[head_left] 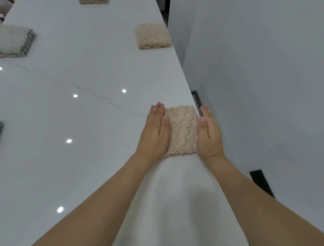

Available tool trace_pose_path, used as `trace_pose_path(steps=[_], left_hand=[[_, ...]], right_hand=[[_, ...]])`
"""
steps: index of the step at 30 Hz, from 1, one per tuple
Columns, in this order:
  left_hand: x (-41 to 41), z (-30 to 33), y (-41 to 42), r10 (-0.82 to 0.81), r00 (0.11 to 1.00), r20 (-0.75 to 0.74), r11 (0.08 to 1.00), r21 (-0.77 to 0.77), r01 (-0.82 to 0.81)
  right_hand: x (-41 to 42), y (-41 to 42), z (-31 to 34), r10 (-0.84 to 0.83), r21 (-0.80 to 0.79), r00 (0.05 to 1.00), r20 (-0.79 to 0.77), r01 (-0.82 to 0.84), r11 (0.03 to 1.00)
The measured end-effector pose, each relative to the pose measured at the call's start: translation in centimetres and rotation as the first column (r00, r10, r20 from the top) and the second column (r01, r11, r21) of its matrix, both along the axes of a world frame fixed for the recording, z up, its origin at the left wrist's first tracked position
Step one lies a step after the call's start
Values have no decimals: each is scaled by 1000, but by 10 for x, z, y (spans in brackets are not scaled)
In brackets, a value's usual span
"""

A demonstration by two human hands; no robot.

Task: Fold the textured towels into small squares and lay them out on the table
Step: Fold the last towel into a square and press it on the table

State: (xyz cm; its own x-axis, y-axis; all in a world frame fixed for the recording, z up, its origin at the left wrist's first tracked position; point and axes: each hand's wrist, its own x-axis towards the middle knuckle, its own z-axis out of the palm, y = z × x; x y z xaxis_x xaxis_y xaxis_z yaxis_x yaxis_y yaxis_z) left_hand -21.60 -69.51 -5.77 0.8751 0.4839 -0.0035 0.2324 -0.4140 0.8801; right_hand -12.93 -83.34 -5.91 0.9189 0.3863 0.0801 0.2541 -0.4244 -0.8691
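Folded beige towel (182, 130), nubby texture, lies as a small square near the right edge of the white worktop (70, 114), close to the viewer. Left hand (155, 133) flat against the towel's left side, fingers straight and together, thumb lying along the towel's upper left edge. Right hand (209, 135) mirrors it on the right side, fingers straight, thumb tip touching the towel's right edge; this hand sits right at the worktop's rim. Neither hand curls round the cloth: both are open, palms bracketing it from either side. Both forearms bare, reaching in from below. Second beige towel (153, 36), also folded square, lies farther along the same right edge, well apart from the first. White towel with grey trim (15, 41), folded, at far left. Part of another folded towel (93, 1) shows at the top edge, cut off by the frame. Worktop is glossy with faint grey veining and several bright round light reflections. Plain pale wall (263, 87) to the right of the worktop.
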Motion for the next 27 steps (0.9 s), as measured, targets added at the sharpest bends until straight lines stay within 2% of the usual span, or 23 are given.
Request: trace_pose_path(steps=[2,3,5,7,9,12,16,20,23,27], left_hand=[[-1,2,25,-143,988,-55,965,215,152],[1,1,41,-233,967,-101,905,341,254],[11,0,73,-407,884,-231,706,535,464],[26,1,95,-522,785,-333,507,619,600],[43,6,107,-598,720,-353,411,636,653],[67,11,118,-651,676,-345,430,566,703],[85,12,116,-712,655,-253,586,300,753],[87,12,95,-705,696,-140,701,15,713],[91,8,95,-734,677,-44,677,-127,725],[93,6,95,-788,616,4,598,-234,767]], right_hand=[[-21,-4,0,-181,-76,983,22,183,980],[-33,-4,-2,-241,-133,969,46,245,960],[-56,2,-8,-282,-287,951,124,306,908],[-71,12,-15,-309,-396,935,174,354,848],[-79,24,-16,-390,-429,908,153,416,802],[-85,45,-11,-537,-358,841,73,524,773],[-83,72,1,-709,-111,696,-111,700,705],[-80,89,1,-774,-13,609,-172,784,620],[-79,96,-2,-809,42,561,-174,825,563],[-78,98,-7,-821,66,555,-138,832,551]])
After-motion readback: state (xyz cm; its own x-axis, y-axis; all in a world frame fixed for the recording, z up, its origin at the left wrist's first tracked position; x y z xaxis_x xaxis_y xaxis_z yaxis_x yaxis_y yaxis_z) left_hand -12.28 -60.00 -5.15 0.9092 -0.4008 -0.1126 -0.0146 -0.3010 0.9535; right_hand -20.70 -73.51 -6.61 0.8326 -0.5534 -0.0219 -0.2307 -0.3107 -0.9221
